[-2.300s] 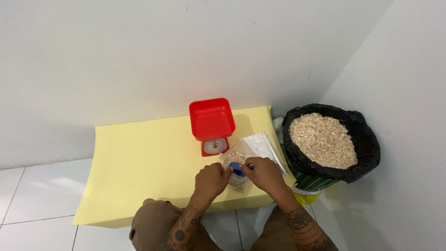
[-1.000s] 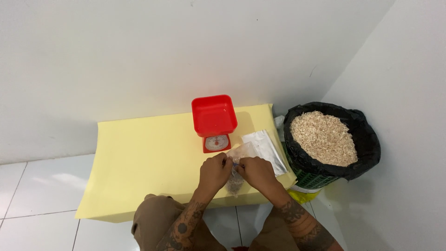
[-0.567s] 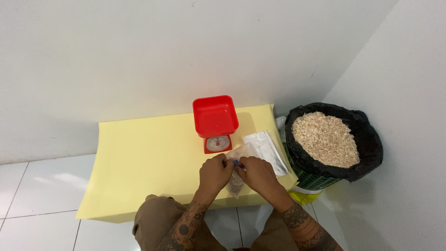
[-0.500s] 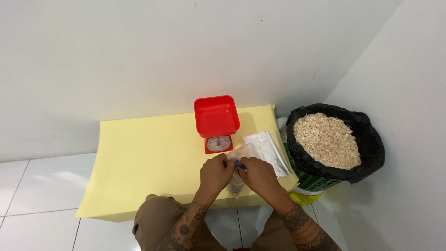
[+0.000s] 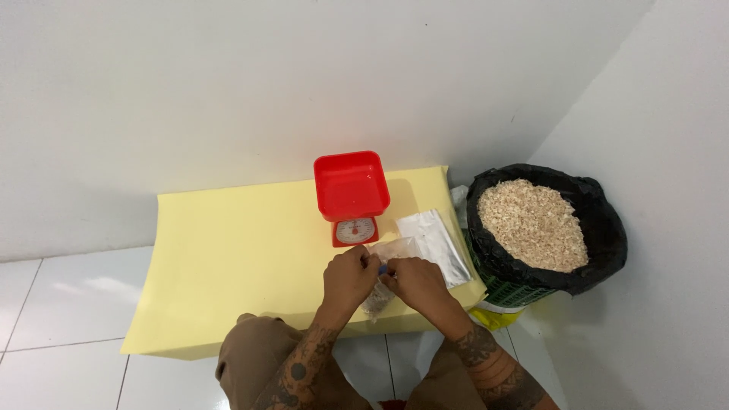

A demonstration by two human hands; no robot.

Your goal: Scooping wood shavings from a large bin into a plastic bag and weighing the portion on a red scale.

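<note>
You are pinching the small clear plastic bag of pale flakes (image 5: 380, 292) with your left hand (image 5: 348, 277) and right hand (image 5: 414, 281), near the yellow mat's (image 5: 228, 258) front edge.

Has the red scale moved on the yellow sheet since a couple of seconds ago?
No. The red scale sits at the same spot near the yellow sheet's back edge; only the camera shifted.

Bright red scale (image 5: 351, 193) with a white dial, sitting on a pale yellow sheet (image 5: 235, 258). Clear bag (image 5: 380, 292) holds beige flakes, silvery-white pouches (image 5: 437, 243) on the right, and a black liner bag (image 5: 604, 235) over a green basket (image 5: 516, 292). White floor tiles (image 5: 61, 304).
</note>
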